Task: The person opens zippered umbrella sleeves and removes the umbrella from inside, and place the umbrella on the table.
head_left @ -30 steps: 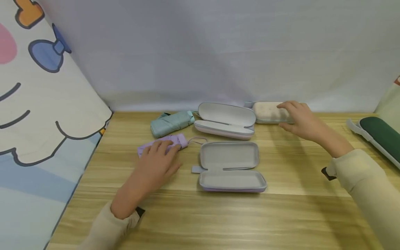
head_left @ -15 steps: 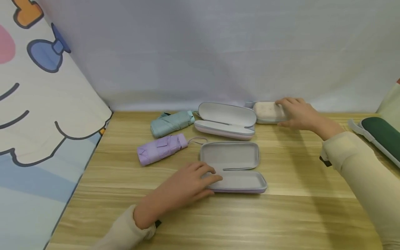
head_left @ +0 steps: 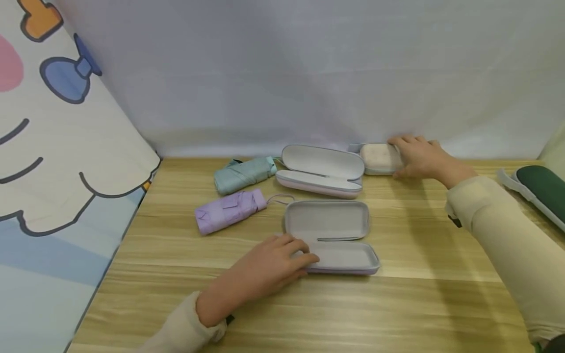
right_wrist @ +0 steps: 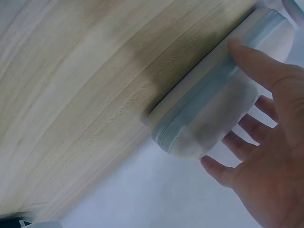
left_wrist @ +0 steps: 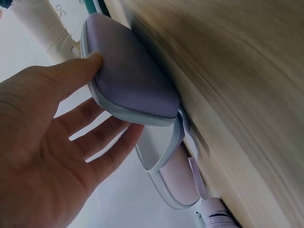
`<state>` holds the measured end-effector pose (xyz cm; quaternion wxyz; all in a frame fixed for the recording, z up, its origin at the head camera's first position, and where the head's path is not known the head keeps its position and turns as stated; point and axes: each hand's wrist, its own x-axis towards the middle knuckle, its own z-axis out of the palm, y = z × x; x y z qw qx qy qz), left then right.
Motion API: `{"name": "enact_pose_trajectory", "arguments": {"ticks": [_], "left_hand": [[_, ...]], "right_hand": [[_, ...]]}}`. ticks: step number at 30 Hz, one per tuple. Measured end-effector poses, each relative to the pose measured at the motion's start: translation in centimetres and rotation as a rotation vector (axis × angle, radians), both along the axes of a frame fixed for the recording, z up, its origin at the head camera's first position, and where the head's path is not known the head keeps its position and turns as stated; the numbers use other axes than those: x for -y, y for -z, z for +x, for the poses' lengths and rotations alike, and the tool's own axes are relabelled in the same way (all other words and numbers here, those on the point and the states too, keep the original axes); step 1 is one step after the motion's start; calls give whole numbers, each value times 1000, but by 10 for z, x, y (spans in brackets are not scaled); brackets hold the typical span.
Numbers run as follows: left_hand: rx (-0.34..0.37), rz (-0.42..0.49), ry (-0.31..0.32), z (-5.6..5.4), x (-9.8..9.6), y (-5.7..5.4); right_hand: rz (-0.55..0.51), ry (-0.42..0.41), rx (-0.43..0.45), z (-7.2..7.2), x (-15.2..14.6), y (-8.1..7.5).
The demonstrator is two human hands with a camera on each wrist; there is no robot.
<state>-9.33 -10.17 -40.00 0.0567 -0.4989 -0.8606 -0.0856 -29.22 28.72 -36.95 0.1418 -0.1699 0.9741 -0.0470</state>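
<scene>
My left hand (head_left: 272, 264) grips the left end of an open purple zip case (head_left: 346, 259). In the left wrist view, the thumb presses the purple outer wall (left_wrist: 128, 66) while the fingers reach round its grey rim. The case's lid lies back, showing a grey lining. At the back right, my right hand (head_left: 419, 159) spans a closed cream zip case (head_left: 378, 157), its thumb on the near side. The right wrist view shows the fingers curving round the far side of the cream case (right_wrist: 218, 114) by its pale blue zip band.
Left of the cases lie a folded purple umbrella (head_left: 230, 212) with a wrist loop and a folded teal umbrella (head_left: 244, 175). An open pale pink case (head_left: 324, 162) stands behind the purple one. A dark green case (head_left: 544, 189) lies at the right edge. A white cloth (head_left: 282, 73) hangs behind.
My left hand has left the purple umbrella and moved right to the end of the open purple case. My right hand has settled closer round the cream case.
</scene>
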Motion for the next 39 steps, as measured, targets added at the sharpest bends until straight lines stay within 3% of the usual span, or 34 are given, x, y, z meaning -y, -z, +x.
{"name": "enact_pose_trajectory", "arguments": {"ticks": [9,17,26,34,39], "left_hand": [[-4,29,-12,0,-2,-2],[-47,41,-20,-2,-3,-1],[-78,133,-29,-3,-1,-11],[-19,195,-113,1,-1,-17],[57,258,-169,9,-2,-19]], "right_hand": [[-15,-2,-61,1,-5,4],[12,-42,-155,23,-14,-7],[-25,-128,-360,75,-16,-35],[-150,-288,-603,132,-3,-40],[-238,-340,-660,168,16,-38]]}}
